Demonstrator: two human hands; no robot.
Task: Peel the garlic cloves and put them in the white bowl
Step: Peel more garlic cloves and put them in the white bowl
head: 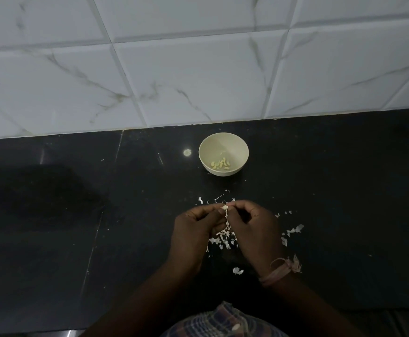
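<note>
At frame centre, left hand (193, 229) and right hand (252, 227) pinch one small pale garlic clove (225, 207) with curled fingers; best peel skin away gently above the black tabletop (77, 215), below the white bowl (223, 142).

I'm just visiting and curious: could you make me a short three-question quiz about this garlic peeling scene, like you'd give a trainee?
1. True or false: the white bowl already holds peeled garlic cloves.
2. What lies scattered on the black counter around the hands?
A. garlic skins
B. coins
C. rice
3. Fill in: the left hand and right hand both pinch one garlic ____.

Key: 1 true; 2 A; 3 clove.
</note>
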